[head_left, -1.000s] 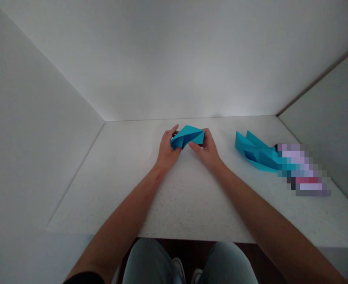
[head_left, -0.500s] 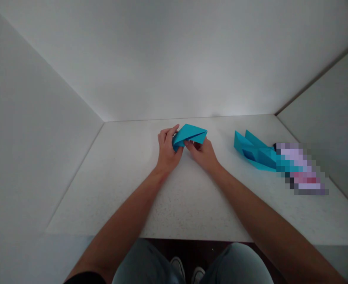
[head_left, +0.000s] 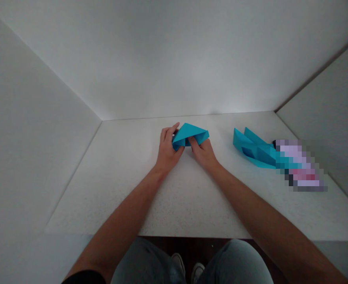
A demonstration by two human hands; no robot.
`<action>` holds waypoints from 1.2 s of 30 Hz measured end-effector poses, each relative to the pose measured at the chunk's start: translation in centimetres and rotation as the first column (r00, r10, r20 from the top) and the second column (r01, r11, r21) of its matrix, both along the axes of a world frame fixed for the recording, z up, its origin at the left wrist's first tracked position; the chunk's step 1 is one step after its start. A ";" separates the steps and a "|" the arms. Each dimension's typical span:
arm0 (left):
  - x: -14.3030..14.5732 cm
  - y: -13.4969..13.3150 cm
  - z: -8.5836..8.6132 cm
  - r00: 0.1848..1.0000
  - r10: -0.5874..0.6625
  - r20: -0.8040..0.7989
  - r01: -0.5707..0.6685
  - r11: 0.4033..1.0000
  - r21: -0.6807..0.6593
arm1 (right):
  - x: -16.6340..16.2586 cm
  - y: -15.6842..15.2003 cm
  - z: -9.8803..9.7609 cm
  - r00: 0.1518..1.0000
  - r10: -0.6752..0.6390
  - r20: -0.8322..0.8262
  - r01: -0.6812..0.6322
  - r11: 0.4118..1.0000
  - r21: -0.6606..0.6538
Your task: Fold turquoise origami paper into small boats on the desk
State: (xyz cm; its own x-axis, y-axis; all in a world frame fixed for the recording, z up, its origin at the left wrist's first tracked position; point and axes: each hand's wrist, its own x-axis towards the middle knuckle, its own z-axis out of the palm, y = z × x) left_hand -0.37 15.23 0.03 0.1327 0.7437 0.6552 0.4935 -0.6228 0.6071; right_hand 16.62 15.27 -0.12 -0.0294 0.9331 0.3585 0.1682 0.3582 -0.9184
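A folded blue paper piece [head_left: 190, 134] is held just above the white table [head_left: 174, 197], a little beyond its middle. My left hand [head_left: 168, 149] pinches its left end, fingers curled around the edge. My right hand [head_left: 202, 151] grips its lower right side, with the thumb on the near face and the fingers tucked underneath. Both hands are closed on the paper.
Several finished folded blue paper pieces [head_left: 253, 149] lie together at the right of the table, beside a blurred-out object [head_left: 302, 167]. White walls close the table on the left, back and right. My knees show below the front edge.
My right hand slid left along the paper and closed on its lower side. The paper's flap has been pressed flatter into a triangular shape.
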 end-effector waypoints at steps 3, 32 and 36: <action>0.0 0.0 0.0 0.999 0.007 0.038 -0.007 1.000 -0.001 | 0.2 0.3 -0.2 0.999 -0.018 0.031 0.017 1.000 0.008; -1.8 1.3 0.0 0.952 0.036 0.306 0.085 0.924 -0.372 | 1.7 2.7 -1.6 0.976 -0.113 -0.185 0.099 0.991 -0.085; -1.8 1.0 0.0 0.972 0.034 0.233 0.012 0.981 -0.193 | 1.9 2.7 -1.9 0.989 -0.085 -0.124 0.077 0.995 -0.066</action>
